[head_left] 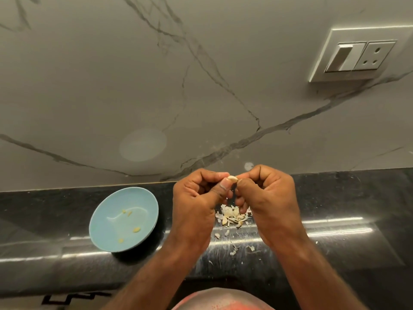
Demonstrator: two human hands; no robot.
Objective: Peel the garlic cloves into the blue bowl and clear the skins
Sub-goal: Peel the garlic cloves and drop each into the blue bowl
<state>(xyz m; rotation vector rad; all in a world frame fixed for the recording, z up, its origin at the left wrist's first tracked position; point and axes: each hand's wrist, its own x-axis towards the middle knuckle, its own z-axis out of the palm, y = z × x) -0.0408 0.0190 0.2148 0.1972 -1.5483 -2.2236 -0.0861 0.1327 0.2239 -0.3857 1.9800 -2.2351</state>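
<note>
A pale garlic clove (232, 178) is raised above the black counter, pinched between the fingertips of both hands. My left hand (196, 198) holds it from the left with thumb and curled fingers. My right hand (266, 195) pinches its right end. Below the hands lies a heap of garlic cloves and papery skins (232, 215). The blue bowl (105, 236) sits on the counter to the left of my left hand, with several small peeled cloves (136, 230) inside. Loose skin flakes (234, 250) are scattered nearer the front edge.
The black counter (335, 209) runs left to right, backed by a grey marble wall (201, 86). A white switch and socket plate (357, 55) is mounted on the wall at upper right. The counter's front edge lies close to my body.
</note>
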